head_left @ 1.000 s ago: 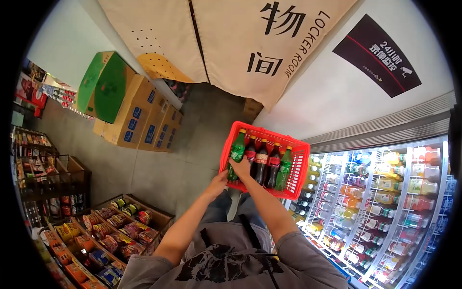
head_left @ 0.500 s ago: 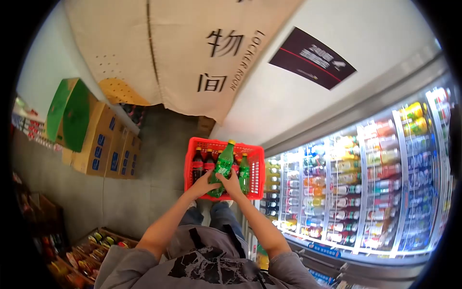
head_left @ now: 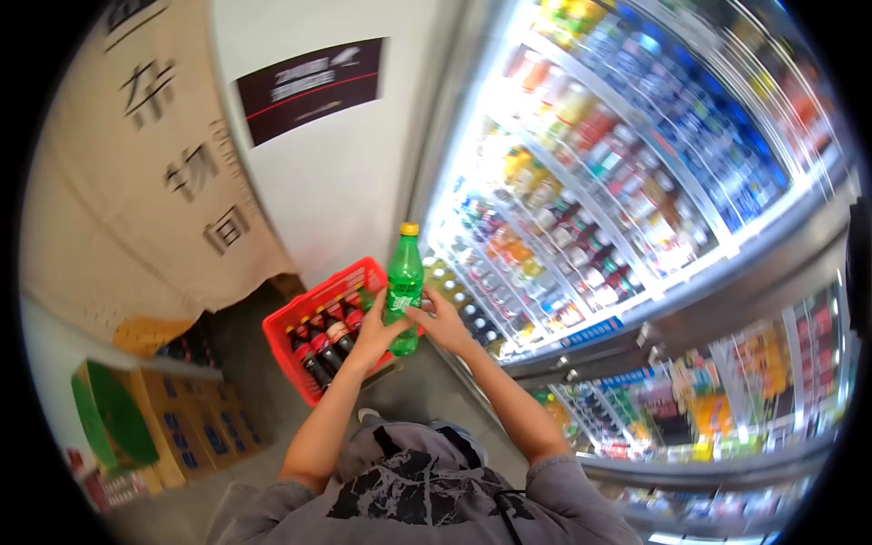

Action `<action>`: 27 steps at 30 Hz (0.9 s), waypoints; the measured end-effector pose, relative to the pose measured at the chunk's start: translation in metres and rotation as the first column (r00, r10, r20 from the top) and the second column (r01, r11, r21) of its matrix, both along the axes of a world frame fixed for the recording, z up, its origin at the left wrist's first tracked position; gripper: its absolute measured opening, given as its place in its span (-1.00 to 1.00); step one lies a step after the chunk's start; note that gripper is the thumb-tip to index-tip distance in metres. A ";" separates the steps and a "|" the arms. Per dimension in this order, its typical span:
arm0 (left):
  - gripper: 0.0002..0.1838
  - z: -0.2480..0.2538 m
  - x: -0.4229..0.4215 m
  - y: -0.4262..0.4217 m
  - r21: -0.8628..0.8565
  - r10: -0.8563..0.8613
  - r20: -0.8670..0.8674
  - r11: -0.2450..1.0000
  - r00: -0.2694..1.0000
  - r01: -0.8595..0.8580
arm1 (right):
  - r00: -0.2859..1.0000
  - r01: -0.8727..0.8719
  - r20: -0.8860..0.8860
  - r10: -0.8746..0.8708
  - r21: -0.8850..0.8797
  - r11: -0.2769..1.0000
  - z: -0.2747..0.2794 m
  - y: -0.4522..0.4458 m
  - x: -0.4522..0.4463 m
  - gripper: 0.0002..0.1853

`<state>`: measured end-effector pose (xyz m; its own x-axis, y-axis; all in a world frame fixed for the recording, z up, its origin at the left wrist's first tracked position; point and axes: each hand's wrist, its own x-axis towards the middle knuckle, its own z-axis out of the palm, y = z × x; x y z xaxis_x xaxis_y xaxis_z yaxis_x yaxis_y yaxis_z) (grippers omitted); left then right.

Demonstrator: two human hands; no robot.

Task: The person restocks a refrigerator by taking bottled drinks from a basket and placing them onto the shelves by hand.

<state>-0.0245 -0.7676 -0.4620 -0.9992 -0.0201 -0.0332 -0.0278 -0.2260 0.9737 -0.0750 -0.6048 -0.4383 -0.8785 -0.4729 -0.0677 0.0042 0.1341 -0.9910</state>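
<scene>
Red plastic basket point(head_left: 318, 297): dark, red-labelled bottles point(head_left: 321, 345) inside.
Green yellow-capped plastic bottle point(head_left: 405, 274): at the basket's right side.
Your left hand point(head_left: 374, 334): grasping its lower half.
Your right hand point(head_left: 442, 322): grasping it opposite.

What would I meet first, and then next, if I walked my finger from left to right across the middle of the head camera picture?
curtain → red basket → green bottle → drinks fridge
</scene>
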 end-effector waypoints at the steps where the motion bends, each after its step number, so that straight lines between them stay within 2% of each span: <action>1: -0.20 -0.003 -0.005 0.017 -0.018 0.004 -0.012 1.000 1.000 -0.005 | 0.998 0.066 -0.015 -0.066 -0.007 0.998 0.006 0.020 0.002 -0.38; 3: -0.23 0.027 -0.005 0.054 0.041 -0.063 -0.067 0.997 0.996 0.066 | 0.988 0.086 -0.132 -0.075 0.076 0.993 0.016 0.056 0.007 -0.36; 5: -0.29 0.037 -0.005 0.094 0.081 -0.097 -0.065 0.991 0.993 0.102 | 0.931 0.207 -0.322 -0.173 0.076 0.975 0.025 0.094 0.017 -0.37; 6: -0.34 0.051 -0.001 0.116 0.111 -0.124 -0.138 0.984 0.983 0.140 | 0.948 0.191 -0.259 -0.187 -0.007 0.982 0.033 0.114 0.021 -0.38; 8: -0.36 0.062 -0.001 0.151 0.129 -0.184 -0.151 0.971 0.971 0.204 | 0.932 0.224 -0.301 -0.201 0.045 0.973 0.061 0.152 0.035 -0.40; 10: -0.36 0.067 0.001 0.185 0.130 -0.234 -0.167 0.958 0.958 0.257 | 0.916 0.267 -0.321 -0.239 0.044 0.963 0.064 0.185 0.044 -0.40; 13: -0.35 0.072 -0.002 0.228 0.127 -0.298 -0.162 0.939 0.941 0.320 | 0.808 0.432 -0.444 -0.387 0.000 0.902 0.065 0.226 0.063 -0.36; 15: -0.35 0.075 -0.003 0.254 0.115 -0.384 -0.210 0.904 0.899 0.413 | 0.807 0.508 -0.326 -0.492 -0.042 0.860 0.080 0.246 0.085 -0.38; 17: -0.36 0.084 0.003 0.279 0.119 -0.424 -0.206 0.884 0.882 0.453 | 0.709 0.613 -0.441 -0.550 0.000 0.790 0.080 0.267 0.101 -0.40; 19: -0.37 0.090 0.010 0.297 0.160 -0.484 -0.226 0.838 0.846 0.522 | 0.624 0.680 -0.500 -0.601 -0.032 0.733 0.087 0.290 0.118 -0.48; 21: -0.36 0.078 0.009 0.307 0.160 -0.501 -0.208 0.830 0.840 0.535 | 0.240 0.853 -0.675 -0.697 -0.196 0.484 0.085 0.306 0.132 -0.63; 22: -0.36 0.073 0.009 0.309 0.155 -0.534 -0.218 0.807 0.817 0.570 | 0.038 0.919 -0.665 -0.746 -0.270 0.288 0.082 0.313 0.139 -0.75; 23: -0.35 0.069 0.009 0.311 0.174 -0.567 -0.200 0.782 0.799 0.599 | -0.097 0.970 -0.690 -0.717 -0.226 0.086 0.080 0.317 0.147 -0.72; 25: -0.34 0.057 0.009 0.313 0.216 -0.625 -0.155 0.734 0.765 0.644 | -0.254 0.955 -0.590 -0.767 -0.280 -0.101 0.061 0.324 0.145 -0.66; 26: -0.34 0.056 0.012 0.313 0.199 -0.633 -0.156 0.732 0.758 0.652 | -0.272 0.951 -0.589 -0.761 -0.288 -0.117 0.049 0.327 0.141 -0.66; 27: -0.33 0.056 0.016 0.312 0.182 -0.636 -0.155 0.733 0.756 0.655 | -0.234 0.958 -0.546 -0.805 -0.272 -0.095 0.035 0.329 0.135 -0.60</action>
